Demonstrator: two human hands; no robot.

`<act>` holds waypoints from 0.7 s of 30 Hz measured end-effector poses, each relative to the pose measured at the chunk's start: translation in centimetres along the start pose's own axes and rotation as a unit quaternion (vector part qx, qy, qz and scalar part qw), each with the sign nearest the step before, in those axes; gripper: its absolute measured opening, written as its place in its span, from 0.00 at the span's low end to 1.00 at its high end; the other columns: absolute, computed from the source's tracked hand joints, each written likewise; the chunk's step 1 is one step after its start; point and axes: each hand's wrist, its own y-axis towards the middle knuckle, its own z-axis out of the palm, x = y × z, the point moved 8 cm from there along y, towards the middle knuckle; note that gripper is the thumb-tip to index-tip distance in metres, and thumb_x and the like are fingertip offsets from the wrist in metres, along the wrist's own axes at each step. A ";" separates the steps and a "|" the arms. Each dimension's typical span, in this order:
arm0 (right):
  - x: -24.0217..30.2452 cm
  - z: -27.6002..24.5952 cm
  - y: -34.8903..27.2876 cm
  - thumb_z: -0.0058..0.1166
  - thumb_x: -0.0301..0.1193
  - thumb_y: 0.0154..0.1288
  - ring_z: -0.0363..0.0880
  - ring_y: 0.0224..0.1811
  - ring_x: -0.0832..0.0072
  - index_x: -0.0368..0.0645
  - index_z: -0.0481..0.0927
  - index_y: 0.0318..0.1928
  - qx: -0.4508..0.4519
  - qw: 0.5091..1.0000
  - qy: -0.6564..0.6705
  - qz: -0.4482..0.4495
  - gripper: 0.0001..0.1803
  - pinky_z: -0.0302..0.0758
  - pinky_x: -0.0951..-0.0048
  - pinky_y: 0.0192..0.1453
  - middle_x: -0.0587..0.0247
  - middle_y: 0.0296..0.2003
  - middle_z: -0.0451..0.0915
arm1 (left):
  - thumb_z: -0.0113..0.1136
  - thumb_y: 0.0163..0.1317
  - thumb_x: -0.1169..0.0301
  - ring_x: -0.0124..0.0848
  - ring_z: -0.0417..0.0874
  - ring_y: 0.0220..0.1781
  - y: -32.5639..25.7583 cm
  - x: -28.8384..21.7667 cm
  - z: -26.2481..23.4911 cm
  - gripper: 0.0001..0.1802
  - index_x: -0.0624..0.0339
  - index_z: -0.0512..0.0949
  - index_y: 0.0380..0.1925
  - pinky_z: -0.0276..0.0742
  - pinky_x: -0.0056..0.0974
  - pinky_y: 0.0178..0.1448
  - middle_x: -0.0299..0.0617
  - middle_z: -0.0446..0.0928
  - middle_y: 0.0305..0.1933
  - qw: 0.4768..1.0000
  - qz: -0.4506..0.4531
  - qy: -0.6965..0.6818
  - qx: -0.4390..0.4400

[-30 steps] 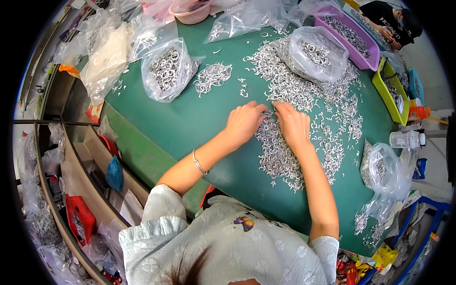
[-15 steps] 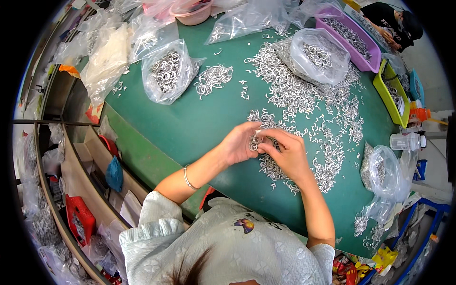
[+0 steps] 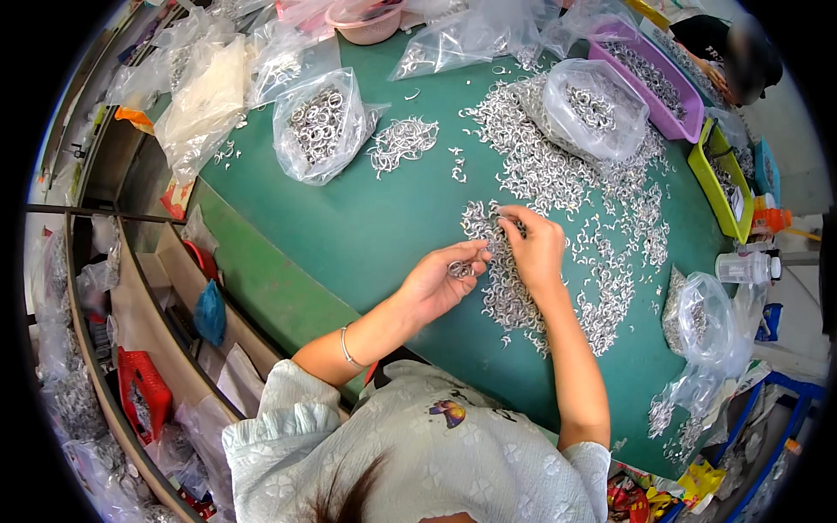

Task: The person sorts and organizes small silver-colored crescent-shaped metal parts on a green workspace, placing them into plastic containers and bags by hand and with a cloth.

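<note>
The left hand (image 3: pixel 436 283) lies palm up just above the green table (image 3: pixel 349 227), fingers curled narrow around a small bunch of metal rings (image 3: pixel 459 269). Cupping them that way seems meant to keep the picked pieces together and off the loose heap. A thin bracelet (image 3: pixel 347 346) circles that wrist.

Just beside it, the right hand (image 3: pixel 534 248) rests over the near edge of the heap (image 3: pixel 558 218), fingertips (image 3: pixel 510 222) pinched close on the pieces there; whether they hold one piece cannot be told. The two hands nearly touch, so a picked ring has only a short way to go to the cupped palm.

The heap spreads thin across the table's right half, probably so single pieces can be seen and sorted.

Farther off, a small separate pile (image 3: pixel 403 141) sits apart from the heap, next to an open clear bag (image 3: pixel 321 126) holding larger rings. A second bag (image 3: pixel 593 109) lies on the heap's far end. Beyond it stand a purple tray (image 3: pixel 689 96) and a yellow-green tray (image 3: pixel 724 187), both with metal parts, at the table's right rim within reach. A pink bowl (image 3: pixel 366 22) sits at the far edge among more bags.
</note>
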 end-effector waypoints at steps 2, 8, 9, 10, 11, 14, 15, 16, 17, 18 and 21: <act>-0.3 -0.2 -0.3 0.61 0.22 0.56 0.77 0.22 0.76 0.41 0.85 0.39 0.035 0.987 0.141 0.070 0.08 0.72 0.73 0.27 0.63 0.31 0.85 | 0.51 0.67 0.76 0.30 0.78 0.39 -0.2 -0.1 0.7 0.15 0.73 0.70 0.52 0.82 0.32 0.45 0.42 0.75 0.41 0.999 0.011 0.006 -0.044; 1.3 -0.8 -1.4 0.58 0.20 0.62 0.69 0.24 0.89 0.36 0.82 0.44 0.136 0.957 0.196 0.163 0.10 0.65 0.85 0.25 0.67 0.32 0.82 | 0.51 0.68 0.75 0.31 0.79 0.39 -0.6 -0.3 2.6 0.14 0.73 0.73 0.50 0.83 0.35 0.48 0.41 0.75 0.40 0.999 0.020 -0.020 -0.016; 0.8 -1.2 -1.5 0.57 0.21 0.63 0.70 0.26 0.89 0.35 0.81 0.46 0.097 0.946 0.258 0.168 0.10 0.65 0.85 0.26 0.67 0.33 0.81 | 0.52 0.68 0.75 0.30 0.79 0.39 -0.6 0.1 2.3 0.14 0.72 0.73 0.50 0.82 0.33 0.47 0.40 0.75 0.40 0.999 0.003 -0.032 -0.005; 0.1 -1.5 -1.9 0.56 0.21 0.64 0.70 0.27 0.89 0.35 0.80 0.47 0.060 0.930 0.319 0.172 0.11 0.65 0.86 0.27 0.66 0.34 0.81 | 0.52 0.68 0.75 0.30 0.79 0.38 -0.3 0.6 1.3 0.13 0.71 0.73 0.50 0.82 0.32 0.45 0.40 0.75 0.39 0.999 -0.012 -0.044 0.007; -0.2 -1.6 -2.3 0.56 0.21 0.65 0.71 0.28 0.88 0.34 0.79 0.49 0.026 0.907 0.384 0.173 0.12 0.65 0.86 0.28 0.65 0.35 0.80 | 0.52 0.68 0.74 0.29 0.79 0.38 -0.1 0.6 0.0 0.13 0.70 0.73 0.49 0.82 0.31 0.43 0.39 0.75 0.39 0.998 -0.021 -0.055 0.015; -1.2 -1.8 -5.2 0.50 0.27 0.71 0.72 0.31 0.83 0.36 0.75 0.53 0.075 0.812 0.485 0.317 0.14 0.66 0.85 0.32 0.64 0.39 0.78 | 0.54 0.67 0.73 0.26 0.77 0.36 -1.3 -3.9 -0.8 0.12 0.67 0.75 0.47 0.77 0.28 0.37 0.38 0.76 0.35 0.995 0.082 -0.035 0.036; -1.6 -1.5 -6.1 0.48 0.29 0.72 0.72 0.32 0.81 0.36 0.74 0.54 0.079 0.773 0.526 0.345 0.14 0.67 0.84 0.33 0.63 0.40 0.77 | 0.55 0.67 0.72 0.25 0.76 0.35 -2.2 -6.0 -0.8 0.11 0.67 0.76 0.46 0.75 0.28 0.37 0.37 0.76 0.34 0.990 0.139 -0.012 0.002; -1.6 -1.1 -6.8 0.47 0.30 0.72 0.73 0.33 0.79 0.37 0.74 0.54 0.077 0.733 0.568 0.365 0.14 0.68 0.82 0.36 0.63 0.41 0.77 | 0.55 0.66 0.72 0.25 0.76 0.35 -3.1 -9.1 -0.6 0.12 0.67 0.76 0.46 0.76 0.29 0.38 0.37 0.76 0.34 0.973 0.231 0.005 -0.022; -1.7 -0.9 -7.6 0.47 0.31 0.72 0.74 0.35 0.77 0.38 0.73 0.54 0.072 0.691 0.607 0.386 0.15 0.69 0.80 0.38 0.62 0.42 0.77 | 0.55 0.66 0.73 0.26 0.76 0.36 -4.0 -12.4 -0.2 0.12 0.68 0.76 0.46 0.76 0.31 0.40 0.38 0.76 0.33 0.947 0.316 0.023 -0.044; -1.9 -0.8 -8.2 0.46 0.33 0.73 0.74 0.37 0.75 0.38 0.73 0.55 0.060 0.647 0.642 0.407 0.15 0.69 0.78 0.40 0.61 0.43 0.77 | 0.55 0.65 0.73 0.26 0.76 0.37 -4.8 -15.3 0.3 0.12 0.68 0.75 0.46 0.75 0.32 0.41 0.38 0.76 0.34 0.922 0.382 0.044 -0.053; -0.3 -0.1 -8.9 0.46 0.34 0.72 0.74 0.43 0.71 0.40 0.74 0.53 0.065 0.529 0.727 0.433 0.14 0.69 0.72 0.46 0.60 0.43 0.78 | 0.53 0.65 0.76 0.27 0.76 0.38 -7.1 -23.4 -0.6 0.14 0.69 0.76 0.49 0.74 0.33 0.44 0.41 0.77 0.39 0.827 0.529 0.146 -0.124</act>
